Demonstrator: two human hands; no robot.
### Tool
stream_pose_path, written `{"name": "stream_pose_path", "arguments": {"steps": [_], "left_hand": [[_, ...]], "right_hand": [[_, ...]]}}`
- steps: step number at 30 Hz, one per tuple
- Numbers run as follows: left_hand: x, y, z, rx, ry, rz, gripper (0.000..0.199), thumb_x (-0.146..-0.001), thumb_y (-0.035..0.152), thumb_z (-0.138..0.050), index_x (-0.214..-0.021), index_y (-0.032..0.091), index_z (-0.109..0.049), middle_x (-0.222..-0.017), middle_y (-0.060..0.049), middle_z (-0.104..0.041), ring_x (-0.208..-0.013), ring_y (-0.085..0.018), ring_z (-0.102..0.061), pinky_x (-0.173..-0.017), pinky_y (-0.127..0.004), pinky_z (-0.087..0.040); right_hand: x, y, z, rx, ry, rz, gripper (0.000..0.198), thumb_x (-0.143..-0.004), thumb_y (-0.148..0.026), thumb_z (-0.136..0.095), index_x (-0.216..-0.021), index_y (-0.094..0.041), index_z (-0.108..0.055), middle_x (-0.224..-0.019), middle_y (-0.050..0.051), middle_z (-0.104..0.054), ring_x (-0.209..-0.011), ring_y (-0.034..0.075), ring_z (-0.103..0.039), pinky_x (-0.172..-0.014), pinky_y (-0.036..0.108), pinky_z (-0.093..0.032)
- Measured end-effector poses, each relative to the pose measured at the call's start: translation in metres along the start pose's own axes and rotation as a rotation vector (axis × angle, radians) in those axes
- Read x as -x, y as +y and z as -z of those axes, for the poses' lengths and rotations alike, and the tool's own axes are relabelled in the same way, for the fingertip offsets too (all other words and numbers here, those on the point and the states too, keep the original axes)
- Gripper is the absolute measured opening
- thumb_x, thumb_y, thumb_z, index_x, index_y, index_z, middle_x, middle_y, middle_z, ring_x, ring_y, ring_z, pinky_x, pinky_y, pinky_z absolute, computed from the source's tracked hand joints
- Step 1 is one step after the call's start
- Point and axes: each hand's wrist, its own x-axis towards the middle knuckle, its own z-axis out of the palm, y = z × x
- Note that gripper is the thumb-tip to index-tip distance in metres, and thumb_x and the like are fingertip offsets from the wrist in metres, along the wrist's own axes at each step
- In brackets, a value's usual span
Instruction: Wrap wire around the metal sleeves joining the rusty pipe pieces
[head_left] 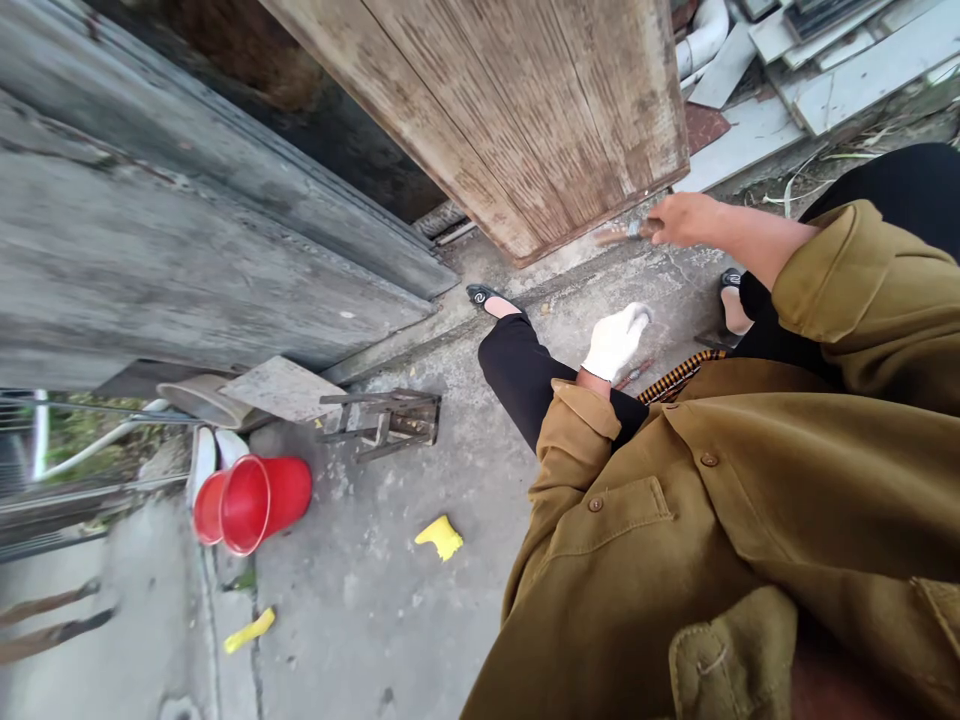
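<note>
brown shirt (720, 480); brush (628, 231) gripped by right hand (684, 220), jutting beyond fingers (660, 212)

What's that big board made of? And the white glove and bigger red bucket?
The board looks like wood, dull and worn: grain lines show. The white glove seems soft, matte cloth: it fits snugly. The red bucket is likely plastic: smooth, slightly shiny.

One wooden-handled brush (619, 235) and one white fabric glove (613, 340) can be spotted, plus one weathered plank panel (525, 110), two black shoes (480, 296), one little wooden stool (412, 408), two red plastic buckets (286, 495) and two yellow bits (444, 539).
</note>
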Motion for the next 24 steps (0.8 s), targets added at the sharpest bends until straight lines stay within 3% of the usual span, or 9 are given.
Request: {"name": "stream_pose_path", "arguments": {"steps": [2,4,7,10,13,14,16,20,24], "left_hand": [[0.002,0.001,0.003,0.001,-0.027,-0.018,0.024,-0.106,0.03,-0.055,-0.111,0.031,-0.078,-0.117,-0.005,-0.081,-0.118,-0.026,-0.073,-0.105,-0.034,-0.054],[0.002,-0.001,0.007,0.018,-0.016,-0.03,0.028,-0.108,0.031,-0.049,-0.115,0.029,-0.077,-0.121,-0.004,-0.08,-0.122,-0.026,-0.072,-0.108,-0.036,-0.053],[0.001,-0.007,0.013,0.055,0.056,-0.029,0.032,-0.11,0.034,-0.045,-0.119,0.028,-0.075,-0.126,-0.004,-0.078,-0.124,-0.025,-0.07,-0.111,-0.038,-0.051],[-0.002,-0.015,0.018,0.051,0.144,0.041,0.03,-0.11,0.037,-0.046,-0.12,0.032,-0.074,-0.127,-0.003,-0.078,-0.126,-0.024,-0.068,-0.113,-0.039,-0.049],[-0.006,-0.022,0.02,0.064,0.216,0.106,0.03,-0.11,0.035,-0.045,-0.12,0.031,-0.073,-0.129,-0.004,-0.077,-0.127,-0.024,-0.066,-0.113,-0.04,-0.049],[-0.008,-0.023,0.018,0.078,0.215,0.114,0.031,-0.11,0.033,-0.043,-0.12,0.028,-0.073,-0.13,-0.005,-0.077,-0.126,-0.024,-0.067,-0.112,-0.039,-0.05],[-0.009,-0.023,0.014,0.107,0.168,0.1,0.033,-0.11,0.027,-0.04,-0.117,0.024,-0.072,-0.128,-0.005,-0.077,-0.122,-0.022,-0.069,-0.11,-0.035,-0.051],[-0.006,-0.013,0.003,0.106,0.06,-0.007,0.029,-0.11,0.023,-0.042,-0.119,0.024,-0.07,-0.126,-0.002,-0.077,-0.121,-0.019,-0.07,-0.107,-0.028,-0.051],[0.0,0.0,0.002,0.02,0.038,-0.043,0.026,-0.111,0.028,-0.047,-0.121,0.027,-0.071,-0.126,-0.003,-0.078,-0.122,-0.022,-0.071,-0.108,-0.031,-0.051]], "right_hand": [[-0.003,-0.001,-0.009,0.175,-0.041,0.015,0.038,-0.096,-0.019,-0.073,-0.127,0.003,-0.07,-0.139,0.032,-0.064,-0.132,0.04,-0.061,-0.11,0.048,-0.045],[-0.003,-0.003,-0.016,0.361,-0.144,0.037,0.032,-0.097,-0.02,-0.073,-0.121,0.0,-0.074,-0.131,0.028,-0.069,-0.128,0.038,-0.065,-0.105,0.043,-0.048],[0.004,-0.004,-0.02,0.454,-0.479,0.06,0.022,-0.094,-0.012,-0.073,-0.113,-0.003,-0.077,-0.108,0.019,-0.075,-0.114,0.031,-0.071,-0.097,0.04,-0.049],[0.018,-0.006,-0.013,0.345,-0.854,0.124,0.025,-0.094,-0.005,-0.069,-0.117,-0.007,-0.079,-0.083,0.005,-0.07,-0.091,0.02,-0.071,-0.091,0.035,-0.05],[0.031,-0.008,0.006,0.046,-0.995,0.291,0.033,-0.094,-0.008,-0.071,-0.127,-0.012,-0.076,-0.085,-0.001,-0.067,-0.085,0.012,-0.067,-0.091,0.029,-0.05],[0.034,-0.009,0.013,-0.064,-0.937,0.343,0.034,-0.095,-0.014,-0.073,-0.129,-0.016,-0.075,-0.091,0.0,-0.069,-0.088,0.013,-0.067,-0.092,0.029,-0.051],[0.036,-0.009,0.025,-0.231,-0.646,0.339,0.034,-0.099,-0.028,-0.072,-0.132,-0.021,-0.073,-0.103,0.004,-0.072,-0.096,0.017,-0.069,-0.093,0.031,-0.053],[0.024,-0.005,0.027,-0.415,-0.102,0.204,0.039,-0.108,-0.037,-0.055,-0.142,-0.021,-0.065,-0.124,0.013,-0.073,-0.11,0.024,-0.068,-0.095,0.036,-0.057],[0.005,0.001,0.013,-0.203,0.011,0.049,0.039,-0.106,-0.032,-0.055,-0.139,-0.015,-0.065,-0.13,0.019,-0.071,-0.116,0.03,-0.068,-0.097,0.039,-0.056]]}}
